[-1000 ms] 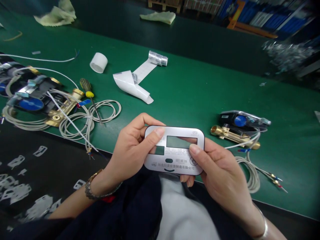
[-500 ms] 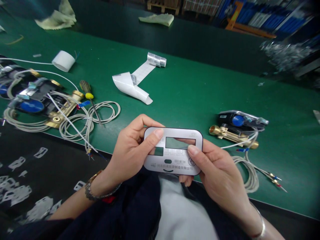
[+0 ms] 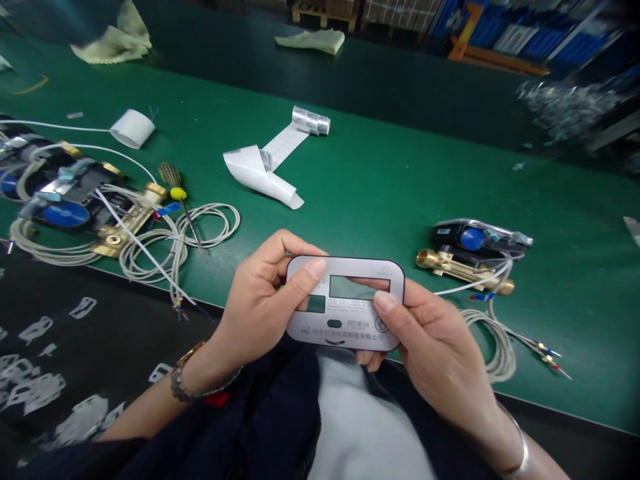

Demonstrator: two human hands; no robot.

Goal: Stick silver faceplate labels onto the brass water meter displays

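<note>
I hold a grey rounded faceplate label (image 3: pixel 350 313) with a clear window between both hands, over my lap at the bench's near edge. My left hand (image 3: pixel 260 303) pinches its left end, thumb on the front. My right hand (image 3: pixel 435 347) grips its right end, thumb near the printed mark. To the right on the green mat lies a brass meter body with a black and blue module (image 3: pixel 470 250) and coiled grey cable (image 3: pixel 495 340).
At left lie more brass meter units (image 3: pixel 75 200) with cable coils, a yellow-handled screwdriver (image 3: pixel 177 190) and a white tape roll (image 3: pixel 133 128). A curled strip of label backing (image 3: pixel 265 167) lies mid-mat. White backing scraps (image 3: pixel 35 387) litter the dark floor at lower left.
The white tape roll has moved left along the mat. My hands and the faceplate have stayed almost in place, with the view drifting slightly.
</note>
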